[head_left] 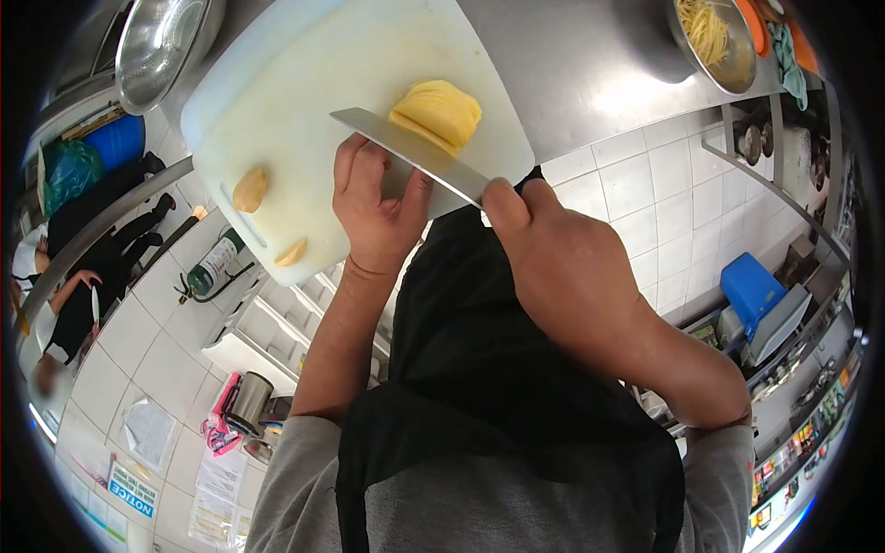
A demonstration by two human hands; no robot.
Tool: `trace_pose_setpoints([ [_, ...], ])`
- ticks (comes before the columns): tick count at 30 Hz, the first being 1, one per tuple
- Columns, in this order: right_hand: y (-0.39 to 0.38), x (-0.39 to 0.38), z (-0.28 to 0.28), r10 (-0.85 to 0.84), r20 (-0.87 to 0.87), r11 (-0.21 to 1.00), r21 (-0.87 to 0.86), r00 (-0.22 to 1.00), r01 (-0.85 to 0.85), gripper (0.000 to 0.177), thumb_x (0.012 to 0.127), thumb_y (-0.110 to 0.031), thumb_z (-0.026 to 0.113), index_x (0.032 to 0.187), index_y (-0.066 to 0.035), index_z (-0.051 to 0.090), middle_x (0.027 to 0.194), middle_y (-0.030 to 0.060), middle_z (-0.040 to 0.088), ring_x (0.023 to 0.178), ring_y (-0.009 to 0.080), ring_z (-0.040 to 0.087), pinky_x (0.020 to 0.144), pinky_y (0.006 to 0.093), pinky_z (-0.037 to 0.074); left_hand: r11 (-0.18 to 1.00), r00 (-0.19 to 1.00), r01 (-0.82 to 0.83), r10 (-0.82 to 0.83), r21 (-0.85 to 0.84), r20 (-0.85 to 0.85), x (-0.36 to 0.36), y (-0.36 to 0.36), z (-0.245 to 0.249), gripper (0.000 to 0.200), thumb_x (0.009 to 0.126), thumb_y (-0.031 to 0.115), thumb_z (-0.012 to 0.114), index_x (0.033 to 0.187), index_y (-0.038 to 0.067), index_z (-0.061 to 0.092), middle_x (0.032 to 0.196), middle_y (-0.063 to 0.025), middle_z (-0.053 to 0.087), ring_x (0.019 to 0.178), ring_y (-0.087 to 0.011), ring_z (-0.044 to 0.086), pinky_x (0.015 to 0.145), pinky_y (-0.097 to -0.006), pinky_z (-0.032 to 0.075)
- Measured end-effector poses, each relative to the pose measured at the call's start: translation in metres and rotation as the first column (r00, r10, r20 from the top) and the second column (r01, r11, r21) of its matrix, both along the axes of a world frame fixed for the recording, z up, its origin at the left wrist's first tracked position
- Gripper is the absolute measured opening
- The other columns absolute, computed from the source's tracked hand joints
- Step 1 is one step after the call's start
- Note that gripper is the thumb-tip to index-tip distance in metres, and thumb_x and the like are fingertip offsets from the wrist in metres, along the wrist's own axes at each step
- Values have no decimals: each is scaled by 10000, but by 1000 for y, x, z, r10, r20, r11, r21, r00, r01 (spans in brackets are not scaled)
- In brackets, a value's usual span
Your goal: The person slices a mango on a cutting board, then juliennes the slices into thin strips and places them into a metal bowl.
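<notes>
The right hand [558, 249] is closed around the handle of a knife [406, 147], gripping it near the heel of the blade. The blade slants away to the far left, its tip out over the board. The left hand [380, 207] sits on the near side of that blade, fingers bent and thumb held apart from them — the fingertips lie so close to the steel that I cannot tell whether they press on it or pinch something.

Just beyond the knife, a stack of yellow slices [438, 112] leans together on the white cutting board [295, 101], right of its middle, with the blade crossing in front of its near edge. Two smaller pieces lie toward the board's left edge, well apart from the stack: a rounded piece [250, 190], and nearer the person, a thin wedge [291, 252].

The board rests on a metal counter [581, 64]. At the far left stands a metal bowl [166, 46]; at the far right, another bowl [740, 66] holds pale strips [704, 32] — a green cloth [786, 60] lies just right of it. Below the counter on the right is a blue container [749, 290]. A green fire extinguisher [212, 265] shows on the left.
</notes>
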State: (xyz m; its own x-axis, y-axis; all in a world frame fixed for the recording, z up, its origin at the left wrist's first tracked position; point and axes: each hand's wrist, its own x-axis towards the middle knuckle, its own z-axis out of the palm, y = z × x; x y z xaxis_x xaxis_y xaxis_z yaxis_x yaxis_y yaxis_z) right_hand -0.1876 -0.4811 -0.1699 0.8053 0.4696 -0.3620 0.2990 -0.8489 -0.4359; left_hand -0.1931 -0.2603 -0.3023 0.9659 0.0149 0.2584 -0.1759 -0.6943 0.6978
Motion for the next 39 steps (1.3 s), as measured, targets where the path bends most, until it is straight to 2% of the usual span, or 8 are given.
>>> trace_pose_setpoints([
  [5,-5,4,8,-5,-87,1000,-12,996,4,203,993,-80,643,1140,-26,515,898,171,671,637,311,747,540,400,611,998,997,-44,41,-47,-68,-2,-3,1,442,771,69,918,1162,52,713,1198,-157,717,1009,-310,686,801,-388,587],
  [11,4,8,-13,-12,-19,998,65,1000,13,192,992,-71,637,1138,-24,520,896,175,670,668,330,756,545,418,611,999,1000,-24,24,-21,-15,-1,-2,-3,445,778,63,930,1171,62,720,1244,-156,717,1022,-291,699,807,-377,591],
  [14,2,9,-3,-60,-173,997,32,983,67,249,994,-14,589,1231,-44,518,959,186,663,731,397,737,621,490,602,997,999,-29,28,-67,-28,0,-4,1,436,789,57,932,1172,66,724,1247,-146,723,1045,-292,706,809,-373,591],
  [17,-1,2,-1,-23,-105,999,-44,994,18,221,979,-66,650,1160,-23,530,886,163,674,680,317,758,561,401,606,996,999,-34,31,-79,-35,1,-7,4,419,803,57,931,1169,63,726,1236,-137,729,1068,-295,711,810,-370,591],
  [23,8,16,-29,25,50,1000,4,998,-26,220,967,-58,657,1149,-25,537,897,158,691,682,316,763,576,390,617,997,1000,0,2,-79,26,5,-8,4,406,840,66,924,1185,53,711,1222,-125,732,1053,-281,702,802,-364,583],
  [29,3,9,-10,-76,-124,996,42,989,82,287,953,12,598,1227,-44,536,981,190,678,721,418,731,614,496,600,997,1000,7,-6,-74,17,3,-5,4,380,879,95,894,1200,53,695,1230,-139,720,1074,-288,688,809,-371,577],
  [32,-1,0,1,-26,-38,1000,-8,999,26,237,959,-46,651,1160,-22,528,902,166,679,662,317,753,546,410,609,998,1000,5,-4,-66,12,1,-3,0,381,869,94,877,1200,47,695,1230,-154,709,1039,-291,688,807,-380,579],
  [39,-5,-1,7,-33,-20,999,26,999,33,260,963,-59,650,1181,-31,510,908,160,656,623,306,737,522,405,602,999,1000,12,-13,-32,-21,1,-1,-1,422,824,74,881,1200,26,695,1211,-167,700,978,-294,681,793,-384,577],
])
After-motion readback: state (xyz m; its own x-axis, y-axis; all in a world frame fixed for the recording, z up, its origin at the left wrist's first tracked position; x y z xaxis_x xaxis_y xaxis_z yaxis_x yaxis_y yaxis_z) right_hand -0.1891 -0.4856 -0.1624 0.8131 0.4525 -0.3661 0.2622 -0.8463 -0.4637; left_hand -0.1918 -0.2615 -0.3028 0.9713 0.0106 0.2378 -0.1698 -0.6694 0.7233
